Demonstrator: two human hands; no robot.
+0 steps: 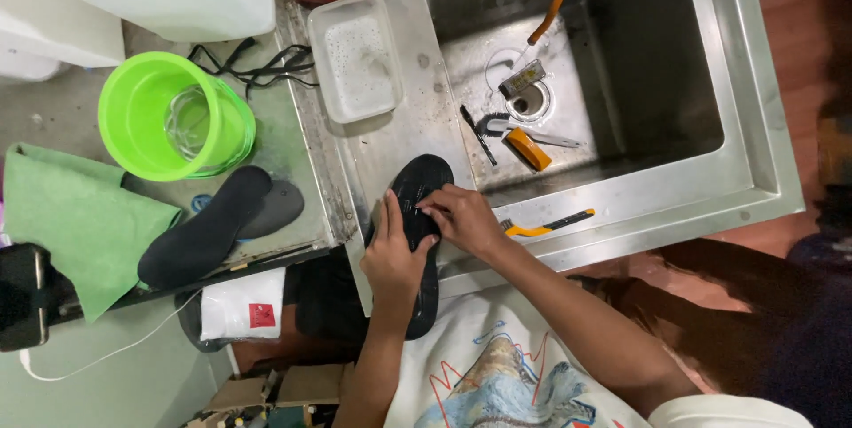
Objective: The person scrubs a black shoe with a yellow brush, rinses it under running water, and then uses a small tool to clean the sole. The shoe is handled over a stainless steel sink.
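Three black insoles (417, 215), one green bucket (142, 117), two brushes (546, 226).

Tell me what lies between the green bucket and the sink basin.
In the head view, a clear rectangular tray sits between the green bucket and the sink basin, with black cords beside it.

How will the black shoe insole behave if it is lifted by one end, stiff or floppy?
The thin black shoe insole probably flexes and droops, since it is flat and overhangs the steel sink counter edge. It may be slippery: the counter looks wet. Both the left hand and the right hand steady it.
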